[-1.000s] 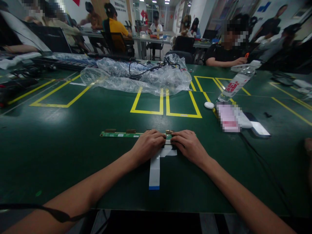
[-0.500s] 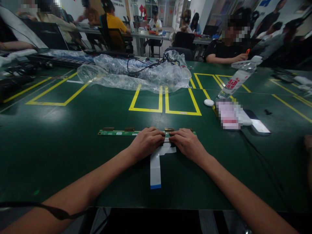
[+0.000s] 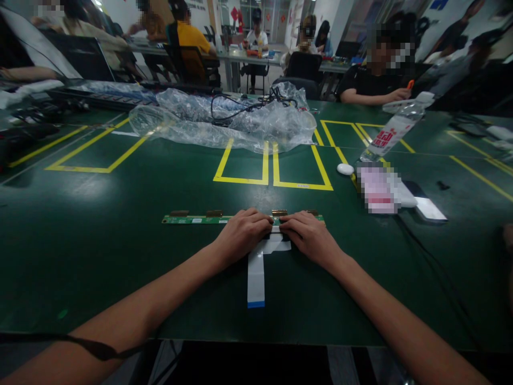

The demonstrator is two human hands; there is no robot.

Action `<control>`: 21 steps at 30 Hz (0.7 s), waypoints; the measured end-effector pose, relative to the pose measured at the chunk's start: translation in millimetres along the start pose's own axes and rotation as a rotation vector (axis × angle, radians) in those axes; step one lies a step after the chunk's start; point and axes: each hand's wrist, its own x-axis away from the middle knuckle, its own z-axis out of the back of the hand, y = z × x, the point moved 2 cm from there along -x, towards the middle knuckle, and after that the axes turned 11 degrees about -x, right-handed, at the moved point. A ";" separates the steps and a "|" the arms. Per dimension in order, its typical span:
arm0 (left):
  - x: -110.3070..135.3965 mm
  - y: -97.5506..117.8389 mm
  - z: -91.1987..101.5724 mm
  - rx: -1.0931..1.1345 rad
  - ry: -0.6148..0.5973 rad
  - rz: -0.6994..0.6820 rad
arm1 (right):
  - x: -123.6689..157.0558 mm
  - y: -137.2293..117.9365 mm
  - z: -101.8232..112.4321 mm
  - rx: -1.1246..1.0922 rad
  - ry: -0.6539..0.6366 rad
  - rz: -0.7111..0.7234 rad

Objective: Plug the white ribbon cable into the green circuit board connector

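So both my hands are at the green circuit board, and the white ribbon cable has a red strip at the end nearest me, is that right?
Not quite: the strip at the near end of the white ribbon cable is blue, not red, as the head view shows. Your left hand and right hand are indeed both at the green circuit board.

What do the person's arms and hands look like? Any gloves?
No gloves: the left hand and right hand are bare, with no rings that I can see. The left forearm and right forearm show no sleeves or watch. A dark strap or cable crosses the left one.
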 end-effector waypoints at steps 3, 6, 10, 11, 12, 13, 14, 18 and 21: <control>-0.4 3.2 1.6 -0.003 -0.023 0.012 | 1.3 2.6 -0.6 -0.017 0.015 0.020; 0.8 10.3 4.5 -0.046 -0.030 0.040 | 2.7 5.0 0.2 -0.030 0.061 0.045; 11.9 11.6 8.8 -0.122 -0.034 0.089 | 6.2 6.8 5.3 -0.074 0.155 0.047; 17.5 7.7 9.8 -0.137 -0.042 0.108 | 7.5 7.3 7.1 -0.085 0.175 0.037; 24.7 1.7 10.7 -0.150 -0.053 0.133 | 8.9 7.8 8.9 -0.096 0.191 0.027; 33.4 -6.4 11.6 -0.161 -0.063 0.164 | 10.3 8.1 10.7 -0.107 0.200 0.019; 44.0 -16.3 12.8 -0.172 -0.069 0.197 | 11.7 8.4 12.5 -0.117 0.206 0.012; 105.1 -68.0 21.9 -0.259 -0.083 0.343 | 14.8 8.2 18.0 -0.136 0.213 -0.007; 163.4 -111.6 40.3 -0.373 -0.118 0.543 | 14.9 7.2 19.6 -0.147 0.222 -0.015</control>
